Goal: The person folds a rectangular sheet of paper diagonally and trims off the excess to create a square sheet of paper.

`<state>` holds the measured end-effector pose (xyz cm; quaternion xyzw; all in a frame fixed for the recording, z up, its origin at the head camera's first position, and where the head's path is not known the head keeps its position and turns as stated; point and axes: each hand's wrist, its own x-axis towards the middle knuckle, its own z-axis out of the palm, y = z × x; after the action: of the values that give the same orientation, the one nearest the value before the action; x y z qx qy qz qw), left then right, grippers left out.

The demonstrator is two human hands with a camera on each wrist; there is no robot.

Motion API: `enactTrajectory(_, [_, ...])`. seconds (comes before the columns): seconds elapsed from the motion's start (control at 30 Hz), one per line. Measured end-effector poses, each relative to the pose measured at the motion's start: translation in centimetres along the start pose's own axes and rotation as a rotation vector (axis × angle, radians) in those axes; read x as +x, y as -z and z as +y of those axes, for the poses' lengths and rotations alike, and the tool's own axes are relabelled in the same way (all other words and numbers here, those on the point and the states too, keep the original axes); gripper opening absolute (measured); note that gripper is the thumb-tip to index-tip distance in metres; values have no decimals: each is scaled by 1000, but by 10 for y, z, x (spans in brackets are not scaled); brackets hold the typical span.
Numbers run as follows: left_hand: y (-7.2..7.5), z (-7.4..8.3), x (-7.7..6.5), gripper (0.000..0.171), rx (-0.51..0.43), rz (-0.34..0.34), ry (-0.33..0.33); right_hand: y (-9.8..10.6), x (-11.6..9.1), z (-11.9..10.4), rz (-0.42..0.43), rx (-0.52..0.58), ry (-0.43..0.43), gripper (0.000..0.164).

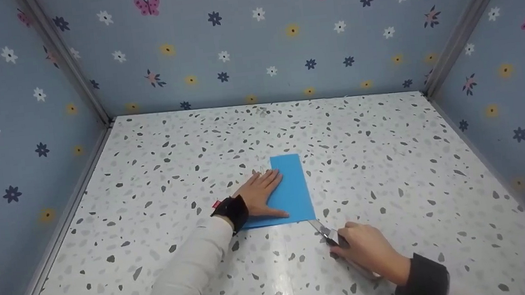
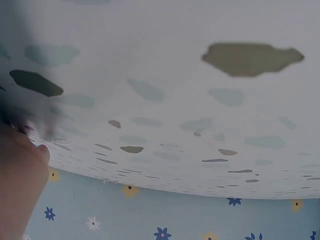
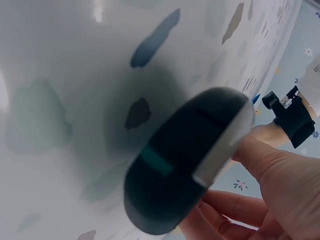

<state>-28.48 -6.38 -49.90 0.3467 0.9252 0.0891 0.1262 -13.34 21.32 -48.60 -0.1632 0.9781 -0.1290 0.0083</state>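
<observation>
A blue sheet (image 1: 295, 187), which looks like paper or thin card, lies flat on the speckled tabletop. My left hand (image 1: 260, 196) presses on its left part with fingers spread, hiding that side of it. At the left edge of the left wrist view, only part of that hand (image 2: 20, 185) shows. My right hand (image 1: 371, 248) grips a utility knife (image 1: 331, 239), its thin blade slanting up-left to the sheet's lower right corner. In the right wrist view, the dark rounded rear end of the knife (image 3: 170, 165) sticks out from the curled fingers, slightly blurred.
The white speckled tabletop (image 1: 171, 151) stretches around both hands. Blue walls (image 1: 261, 36) with flowers and butterflies stand at the back and both sides, meeting at grey corner posts (image 1: 68, 60). Black bands (image 1: 422, 279) wrap both wrists.
</observation>
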Motion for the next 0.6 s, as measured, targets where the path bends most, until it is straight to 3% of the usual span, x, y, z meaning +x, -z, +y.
enactTrajectory(0.23, [-15,-11,9,119,42,3,20,-1,-1,0,15,-12,-8,34])
enactTrajectory(0.6, [-10,-7,7,121,38,-24,50,-1,6,1,-19,22,-49,33])
